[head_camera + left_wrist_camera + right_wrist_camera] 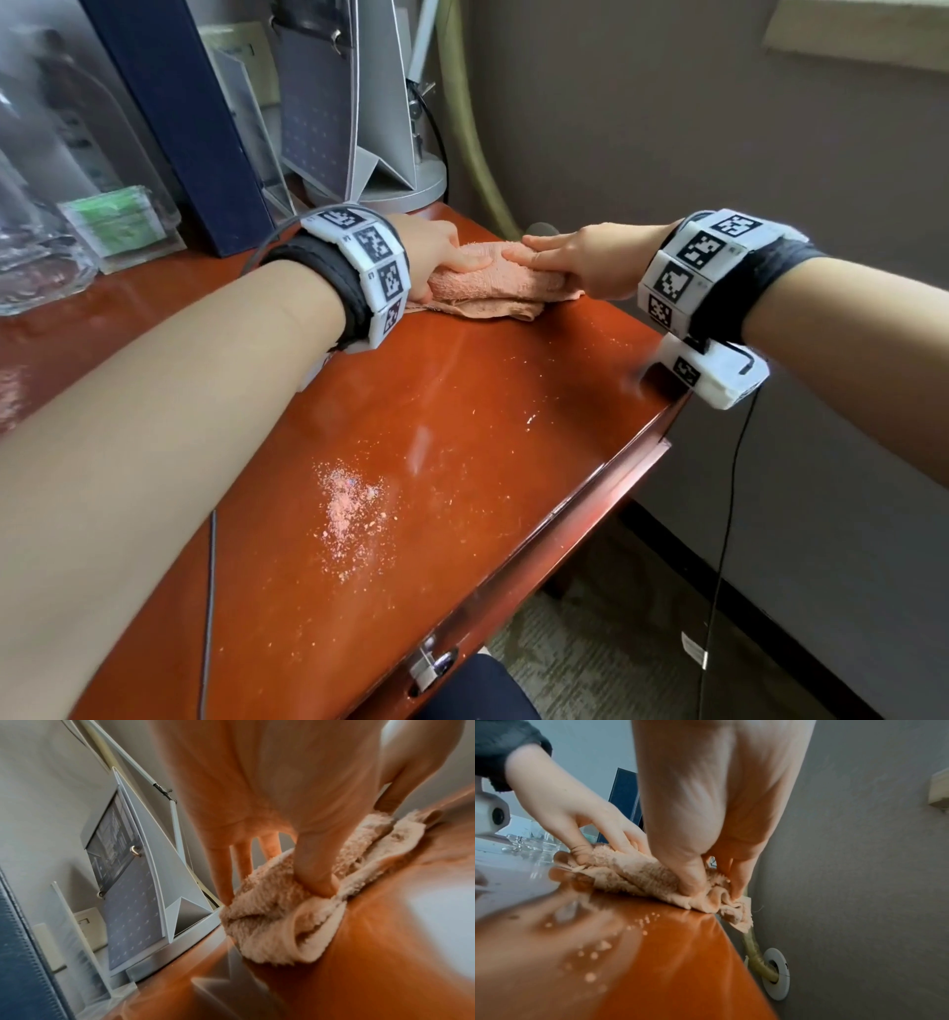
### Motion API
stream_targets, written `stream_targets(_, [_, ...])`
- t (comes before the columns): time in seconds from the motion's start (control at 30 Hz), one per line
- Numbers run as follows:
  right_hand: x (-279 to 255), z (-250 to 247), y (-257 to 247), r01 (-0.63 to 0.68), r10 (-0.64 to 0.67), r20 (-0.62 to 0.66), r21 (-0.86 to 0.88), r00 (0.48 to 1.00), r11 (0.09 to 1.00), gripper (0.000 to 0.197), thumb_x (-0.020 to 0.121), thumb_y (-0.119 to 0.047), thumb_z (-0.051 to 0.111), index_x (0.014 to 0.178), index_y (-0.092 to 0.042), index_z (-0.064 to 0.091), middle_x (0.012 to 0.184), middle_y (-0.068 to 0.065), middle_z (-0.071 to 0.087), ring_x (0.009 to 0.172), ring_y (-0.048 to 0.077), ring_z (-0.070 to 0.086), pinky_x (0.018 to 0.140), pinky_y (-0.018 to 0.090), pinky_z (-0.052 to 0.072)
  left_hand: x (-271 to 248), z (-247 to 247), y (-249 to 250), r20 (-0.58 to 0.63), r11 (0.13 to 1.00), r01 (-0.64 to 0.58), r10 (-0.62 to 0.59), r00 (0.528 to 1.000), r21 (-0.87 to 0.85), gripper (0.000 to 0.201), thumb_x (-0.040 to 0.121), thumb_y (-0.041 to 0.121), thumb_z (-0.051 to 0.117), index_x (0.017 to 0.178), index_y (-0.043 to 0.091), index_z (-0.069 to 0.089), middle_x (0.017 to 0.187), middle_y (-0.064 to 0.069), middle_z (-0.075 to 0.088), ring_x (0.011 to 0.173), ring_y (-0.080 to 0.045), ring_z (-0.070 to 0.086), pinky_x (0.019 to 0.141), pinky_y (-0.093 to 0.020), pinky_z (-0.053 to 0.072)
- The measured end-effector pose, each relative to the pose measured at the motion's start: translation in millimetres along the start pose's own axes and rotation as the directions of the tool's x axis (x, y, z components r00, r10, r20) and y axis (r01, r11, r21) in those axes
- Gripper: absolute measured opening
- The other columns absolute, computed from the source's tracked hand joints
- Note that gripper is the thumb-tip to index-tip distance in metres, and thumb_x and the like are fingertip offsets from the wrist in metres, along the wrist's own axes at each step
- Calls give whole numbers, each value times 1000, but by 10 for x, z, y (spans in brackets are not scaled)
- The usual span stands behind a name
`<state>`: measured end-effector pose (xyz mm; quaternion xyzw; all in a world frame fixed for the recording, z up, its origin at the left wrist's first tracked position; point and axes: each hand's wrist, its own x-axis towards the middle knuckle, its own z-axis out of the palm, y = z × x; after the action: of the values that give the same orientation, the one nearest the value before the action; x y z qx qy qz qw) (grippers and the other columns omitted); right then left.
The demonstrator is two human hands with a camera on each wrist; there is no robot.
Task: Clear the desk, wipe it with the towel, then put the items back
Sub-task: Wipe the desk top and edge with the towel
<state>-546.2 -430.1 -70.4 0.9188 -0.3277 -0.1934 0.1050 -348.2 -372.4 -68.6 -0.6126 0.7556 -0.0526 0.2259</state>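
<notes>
A bunched pink towel [493, 288] [280, 914] [649, 880] lies at the far right corner of the glossy red-brown desk [462, 411]. My left hand [436, 257] [295, 862] grips its left end, thumb pressed into the cloth and fingers reaching behind it. My right hand [570, 262] [706, 878] grips its right end, thumb and fingers pinching the folds at the desk's edge. Pink powder and crumbs [349, 503] [595, 947] are scattered over the desk in front of the towel.
Behind the towel stand a grey desk calendar [349, 103] [144, 874] on a round metal base, a dark blue folder [190, 128], clear glassware [36, 205] and a green packet [113, 221]. The wall [719, 154] runs close along the desk's right edge; a hose [754, 953] enters it.
</notes>
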Motion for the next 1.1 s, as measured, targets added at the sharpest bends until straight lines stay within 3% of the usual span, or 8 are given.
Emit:
stream_targets(0.1, [-28, 25, 11, 26, -25, -28, 18, 999, 1000, 74, 95, -2, 38, 149, -34, 0, 158, -7, 7, 138, 25, 28, 105, 34, 38, -28, -8, 27, -9, 1000, -2, 3, 1000, 24, 79, 87, 23, 62, 146, 44, 14, 143, 2, 33, 118, -24, 47, 93, -36, 43])
stream_targets(0.2, [-63, 66, 36, 35, -33, -34, 50, 999, 998, 73, 96, -5, 40, 149, -36, 2, 158, -8, 7, 142, 23, 23, 109, 36, 34, -72, -42, 76, 5, 999, -5, 5, 1000, 34, 79, 86, 23, 62, 146, 45, 14, 140, 2, 35, 114, -23, 49, 92, -39, 45])
stream_targets(0.47, [-279, 216, 49, 10, -5, -38, 120, 999, 993, 79, 94, -1, 40, 147, -44, 1, 157, -17, 2, 137, 26, 33, 109, 36, 35, -224, -170, 324, -1, 995, -38, 38, 999, 91, 74, 85, 26, 62, 145, 44, 21, 130, 0, 43, 110, -24, 51, 90, -39, 46])
stream_targets(0.93, [-683, 336, -28, 1, 8, -53, 168, 999, 986, 79, 92, 1, 40, 147, -42, 3, 158, -13, 1, 143, 19, 22, 111, 32, 28, -459, -232, 625, -22, 993, -65, 67, 998, 96, 72, 87, 27, 61, 144, 45, 22, 129, 1, 43, 106, -24, 52, 79, -32, 43])
stream_targets(1.1, [-786, 353, -67, -21, 26, -31, 170, 999, 985, 81, 92, 1, 41, 147, -43, 2, 158, -14, 0, 143, 21, 22, 113, 35, 29, -505, -245, 689, -10, 991, -89, 90, 996, 97, 73, 86, 29, 63, 144, 45, 22, 126, 1, 44, 106, -23, 53, 83, -35, 47])
